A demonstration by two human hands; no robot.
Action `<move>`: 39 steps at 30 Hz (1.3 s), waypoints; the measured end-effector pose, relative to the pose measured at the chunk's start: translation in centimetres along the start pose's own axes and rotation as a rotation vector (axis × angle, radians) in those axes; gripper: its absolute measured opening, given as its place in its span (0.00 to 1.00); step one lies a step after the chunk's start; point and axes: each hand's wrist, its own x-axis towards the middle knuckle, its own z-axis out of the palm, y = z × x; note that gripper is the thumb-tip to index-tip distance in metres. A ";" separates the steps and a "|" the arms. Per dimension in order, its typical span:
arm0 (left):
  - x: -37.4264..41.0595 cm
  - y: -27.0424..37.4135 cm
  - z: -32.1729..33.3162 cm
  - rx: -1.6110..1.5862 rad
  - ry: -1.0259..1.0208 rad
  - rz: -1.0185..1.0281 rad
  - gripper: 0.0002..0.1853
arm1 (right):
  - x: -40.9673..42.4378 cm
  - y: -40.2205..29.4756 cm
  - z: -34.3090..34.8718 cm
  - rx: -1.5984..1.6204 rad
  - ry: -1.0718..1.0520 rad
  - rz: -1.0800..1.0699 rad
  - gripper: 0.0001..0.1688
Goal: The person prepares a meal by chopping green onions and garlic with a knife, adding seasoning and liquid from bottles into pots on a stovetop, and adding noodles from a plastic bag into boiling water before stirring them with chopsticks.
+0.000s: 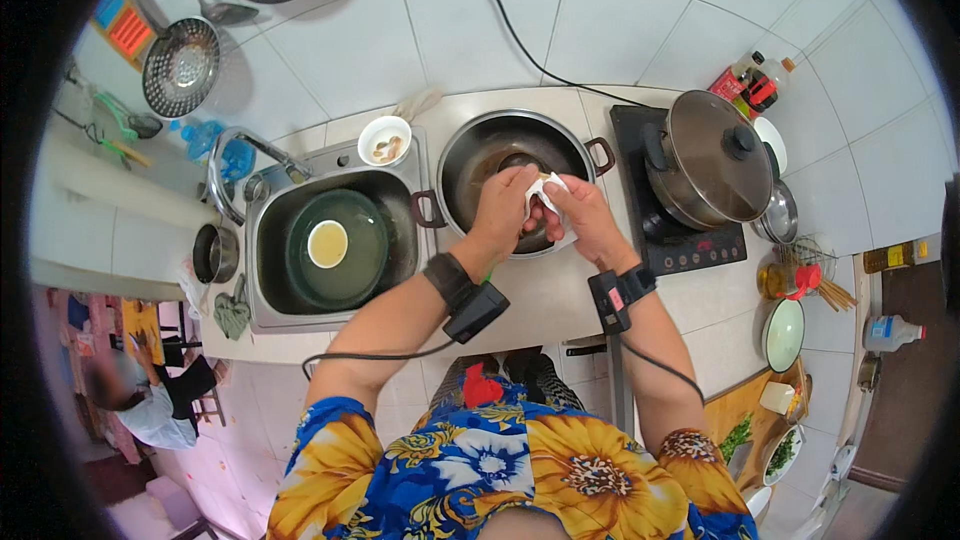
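My left hand (504,206) and my right hand (589,219) meet above a dark wok-like pan (466,165) with two side handles. Between their fingertips is a crumpled white sheet (541,196), perhaps tissue or thin plastic, pinched from both sides. A small pale-brown edge shows at its top, too little to name. My fingers hide part of the sheet and the pan's middle. Left of the pan, a white bowl (384,141) with a few brownish pieces stands on the sink's rim.
The steel sink (405,270) holds a green basin (367,270) of water with a small bowl in it. At right, a lidded pot (712,157) stands on a black induction cooker (686,259). A cutting board (739,397) with greens lies lower right. A person (154,412) sits far left.
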 end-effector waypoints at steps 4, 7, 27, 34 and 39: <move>0.5 -2.2 1.2 -0.059 0.180 -0.064 0.16 | -0.3 2.5 0.4 0.206 0.200 -0.017 0.12; 1.0 -3.2 1.7 -0.068 0.246 -0.087 0.18 | -0.5 3.6 0.1 0.220 0.264 -0.015 0.13; 3.6 -7.3 -0.2 -0.082 0.668 0.000 0.19 | 0.2 7.2 -0.4 0.387 0.637 -0.045 0.14; 2.3 -5.3 -0.8 0.324 0.346 -0.114 0.24 | 1.6 6.3 -4.7 -0.331 0.355 0.174 0.14; 2.2 -4.4 -4.8 0.795 0.090 -0.120 0.20 | 1.9 3.7 -4.9 -0.691 0.359 0.192 0.09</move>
